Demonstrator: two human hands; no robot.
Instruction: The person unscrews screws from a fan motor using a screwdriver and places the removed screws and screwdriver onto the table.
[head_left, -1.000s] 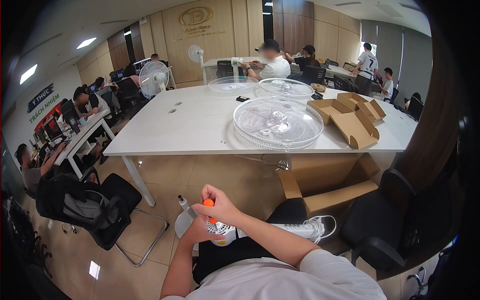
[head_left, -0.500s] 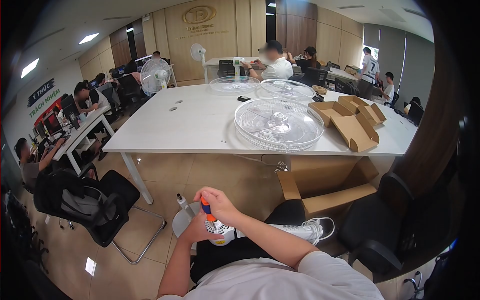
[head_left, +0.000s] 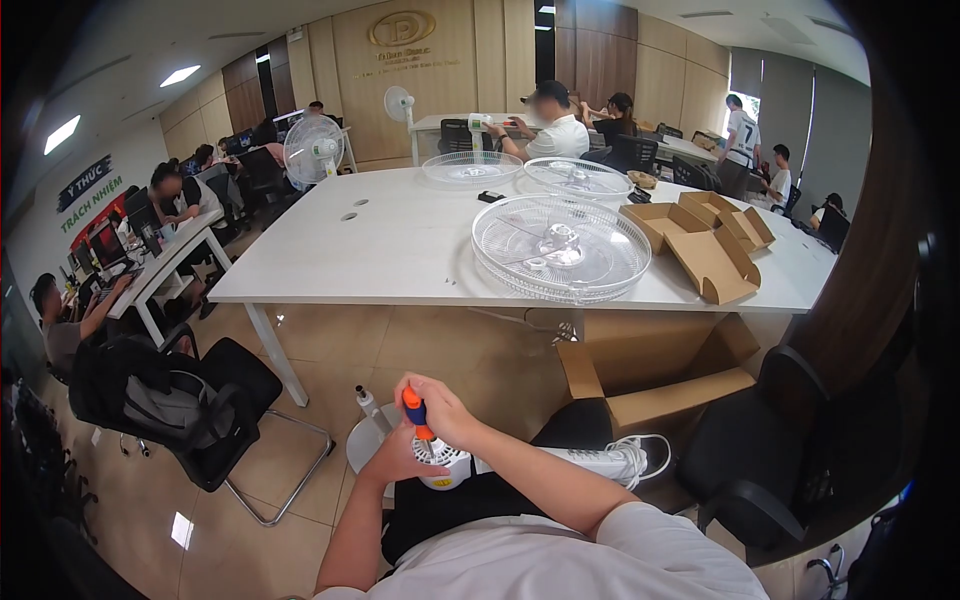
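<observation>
My right hand (head_left: 440,408) is wrapped round the orange and blue handle of a screwdriver (head_left: 415,408). The screwdriver's shaft points down at the slotted top of a white fan motor housing (head_left: 444,474) in my lap. Against the housing's left side, my left hand (head_left: 400,455) grips it, close to the screwdriver's tip. A white round base (head_left: 362,446) with a short upright pole (head_left: 366,400) is just left of my hands.
On the white table (head_left: 340,270) lie clear fan guards (head_left: 560,250) and small cardboard boxes (head_left: 710,265). A large open carton (head_left: 670,400) stands below it. Black chairs (head_left: 235,390) are at both sides. Several people (head_left: 555,130) sit or stand farther back.
My right hand and the screwdriver handle have shifted and turned very slightly. Both hands keep their places at the housing, and the camera view has moved a little.
</observation>
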